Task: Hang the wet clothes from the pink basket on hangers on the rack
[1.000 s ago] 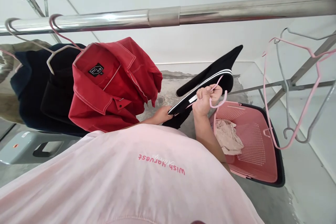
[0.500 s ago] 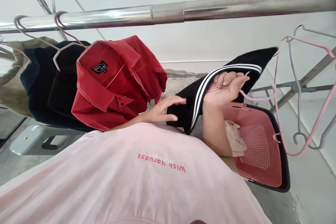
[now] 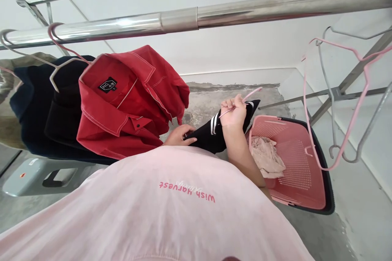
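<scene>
My right hand (image 3: 233, 111) grips a thin pink hanger (image 3: 251, 93) together with the top of a black garment with white stripes (image 3: 212, 133). My left hand (image 3: 179, 135) holds the lower left part of the same garment, just under the hem of a red shirt (image 3: 128, 102) that hangs on the steel rail (image 3: 196, 18). The garment is bunched low between my hands, in front of my pink T-shirt.
A pink laundry basket (image 3: 303, 171) with a beige cloth (image 3: 268, 157) stands on the floor to the right. Empty pink and grey hangers (image 3: 343, 102) dangle at right. Dark clothes (image 3: 43, 106) hang left of the red shirt. A grey step stool (image 3: 43, 175) sits lower left.
The black garment has come down from a raised, spread position and is now bunched low. My left hand has gone from open beside it to holding it.
</scene>
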A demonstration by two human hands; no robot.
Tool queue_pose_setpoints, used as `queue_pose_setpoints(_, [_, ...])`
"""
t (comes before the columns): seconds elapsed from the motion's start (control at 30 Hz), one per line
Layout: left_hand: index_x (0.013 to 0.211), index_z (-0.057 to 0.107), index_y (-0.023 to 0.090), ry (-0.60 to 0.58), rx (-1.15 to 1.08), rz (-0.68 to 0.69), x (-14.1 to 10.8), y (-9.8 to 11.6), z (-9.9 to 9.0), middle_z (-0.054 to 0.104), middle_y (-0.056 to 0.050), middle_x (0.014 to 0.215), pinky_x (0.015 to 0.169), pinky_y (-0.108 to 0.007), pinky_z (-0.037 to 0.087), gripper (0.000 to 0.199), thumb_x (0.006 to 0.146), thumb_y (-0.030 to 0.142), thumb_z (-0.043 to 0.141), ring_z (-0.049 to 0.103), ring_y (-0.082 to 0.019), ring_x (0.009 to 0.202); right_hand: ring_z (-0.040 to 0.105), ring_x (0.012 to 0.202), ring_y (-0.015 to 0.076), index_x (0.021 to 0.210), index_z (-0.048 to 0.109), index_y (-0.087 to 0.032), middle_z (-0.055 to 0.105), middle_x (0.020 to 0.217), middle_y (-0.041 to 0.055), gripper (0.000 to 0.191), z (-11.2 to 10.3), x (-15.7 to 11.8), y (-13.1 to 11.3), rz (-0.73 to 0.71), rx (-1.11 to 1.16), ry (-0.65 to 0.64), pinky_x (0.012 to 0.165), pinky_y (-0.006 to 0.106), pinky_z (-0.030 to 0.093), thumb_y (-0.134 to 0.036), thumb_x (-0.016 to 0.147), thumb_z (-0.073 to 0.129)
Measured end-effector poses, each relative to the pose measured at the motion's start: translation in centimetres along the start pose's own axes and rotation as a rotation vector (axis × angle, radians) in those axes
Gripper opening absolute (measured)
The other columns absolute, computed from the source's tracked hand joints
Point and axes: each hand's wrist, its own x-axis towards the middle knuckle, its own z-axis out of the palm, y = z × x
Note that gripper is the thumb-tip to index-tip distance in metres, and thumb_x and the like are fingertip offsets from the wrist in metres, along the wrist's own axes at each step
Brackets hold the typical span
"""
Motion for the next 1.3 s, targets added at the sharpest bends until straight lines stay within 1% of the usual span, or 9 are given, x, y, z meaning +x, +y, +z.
queue_pose_setpoints(0.13, [0.087,0.062,0.015,-0.182,-0.246,-0.001,1.3,0.8,0.1,0.059,0.000,0.073,0.064,-0.025,0.043,0.038,0.074,0.048,0.073,0.055,-0.014,0.068,0.027,0.043,0.0041,0.072,0.029,-0.022,0.025,0.056,-0.0112,0.042,0.2,-1.4,2.2,0.109,-0.069,-0.056,0.048,0.021,0.033,-0.023,0.076,0.071])
queue_pose_setpoints(0.3, [0.093,0.062,0.014,-0.072,-0.734,-0.042,2.0,1.5,-0.1,0.066,-0.003,0.085,0.075,-0.027,0.049,0.037,0.068,0.033,0.081,0.064,-0.016,0.079,0.044,0.053,0.0060,0.078,0.040,-0.023,0.042,0.063,-0.0088,0.039,0.3,-2.4,3.3,0.235,-0.194,-0.261,0.055,0.022,0.041,-0.028,0.067,0.077])
queue_pose_setpoints(0.43, [0.104,0.063,0.016,-0.001,-1.011,-0.112,0.8,2.7,-3.8,0.070,-0.002,0.089,0.075,-0.028,0.053,0.040,0.067,0.023,0.080,0.068,-0.016,0.077,0.058,0.081,0.0124,0.089,0.053,-0.024,0.059,0.085,-0.0022,0.032,-0.5,-3.2,2.3,0.172,-0.459,-0.414,0.068,0.026,0.049,-0.033,0.068,0.076])
queue_pose_setpoints(0.57, [0.110,0.065,0.016,0.035,-1.005,-0.095,-2.6,3.8,-8.6,0.073,-0.005,0.093,0.073,-0.028,0.056,0.048,0.065,0.022,0.081,0.071,-0.020,0.080,0.057,0.087,0.0125,0.087,0.061,-0.022,0.061,0.090,-0.0001,0.020,-2.6,-3.2,1.0,-0.010,-0.647,-0.340,0.071,0.025,0.047,-0.030,0.072,0.072])
queue_pose_setpoints(0.67, [0.100,0.069,0.013,0.003,-0.922,-0.096,-6.2,4.3,-10.9,0.075,-0.008,0.089,0.071,-0.028,0.057,0.043,0.061,0.019,0.084,0.072,-0.023,0.079,0.054,0.073,0.0101,0.079,0.061,-0.020,0.060,0.081,-0.0010,0.016,-4.0,-2.8,0.7,0.055,-0.680,-0.283,0.062,0.023,0.041,-0.032,0.073,0.070])
queue_pose_setpoints(0.83, [0.102,0.070,0.017,0.383,-0.960,-0.145,-10.4,5.0,-11.5,0.076,-0.007,0.091,0.081,-0.041,0.060,0.050,0.055,0.023,0.086,0.071,-0.032,0.094,0.051,0.065,0.0089,0.080,0.060,-0.019,0.058,0.072,-0.0032,0.020,-4.6,-3.3,2.0,0.169,-0.696,-0.306,0.059,0.021,0.039,-0.033,0.071,0.071])
queue_pose_setpoints(1.07, [0.111,0.067,0.019,0.757,-0.936,0.020,-10.4,6.5,-12.1,0.076,-0.006,0.094,0.088,-0.046,0.059,0.056,0.057,0.029,0.081,0.069,-0.034,0.101,0.052,0.065,0.0089,0.079,0.061,-0.019,0.062,0.075,-0.0015,0.021,-4.0,-4.3,3.9,0.322,-0.753,-0.427,0.058,0.020,0.040,-0.035,0.071,0.072])
queue_pose_setpoints(1.17, [0.113,0.064,0.017,0.740,-0.951,-0.008,-9.6,7.9,-12.0,0.076,-0.005,0.093,0.087,-0.041,0.059,0.055,0.060,0.023,0.081,0.071,-0.030,0.095,0.052,0.065,0.0091,0.079,0.062,-0.019,0.062,0.075,-0.0012,0.021,-4.3,-4.4,4.4,0.348,-0.782,-0.457,0.058,0.020,0.040,-0.036,0.072,0.071])
queue_pose_setpoints(1.3, [0.106,0.063,0.016,0.578,-0.932,-0.122,-8.5,9.4,-11.3,0.075,-0.004,0.094,0.083,-0.033,0.058,0.047,0.062,0.017,0.080,0.071,-0.025,0.093,0.052,0.063,0.0091,0.078,0.061,-0.019,0.063,0.073,-0.0014,0.021,-4.7,-4.2,4.8,0.373,-0.811,-0.462,0.058,0.021,0.040,-0.037,0.072,0.070])
